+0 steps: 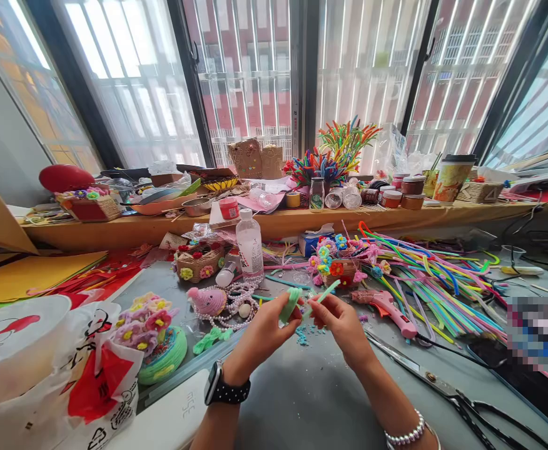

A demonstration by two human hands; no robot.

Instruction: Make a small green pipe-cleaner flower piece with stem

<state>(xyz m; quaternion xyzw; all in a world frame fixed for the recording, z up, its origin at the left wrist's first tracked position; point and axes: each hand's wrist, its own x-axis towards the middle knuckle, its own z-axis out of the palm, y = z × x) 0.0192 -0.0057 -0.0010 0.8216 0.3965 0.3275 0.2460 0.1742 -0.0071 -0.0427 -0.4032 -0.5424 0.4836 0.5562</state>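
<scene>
Over the middle of the grey table, my left hand [274, 322] is closed on a coiled bundle of light green pipe cleaner [292, 302], held between thumb and fingers. Close beside it, my right hand [336, 319] pinches the pipe cleaner's loose end [329, 291], which sticks up past the fingertips. Below the hands lie small blue clippings [302, 336]. A twisted green pipe-cleaner piece [212, 339] rests left of my left wrist. Right of my right hand are a pink glue gun [389, 312] and large scissors [431, 378].
A water bottle [249, 247] stands behind the hands. Many loose pipe cleaners [443, 294] spread at right, with a flower basket [342, 270] beside them. At left are a green flower-topped piece [164, 357], a plastic bag [98, 381] and a white box [171, 409]. A cluttered ledge [274, 222] runs behind.
</scene>
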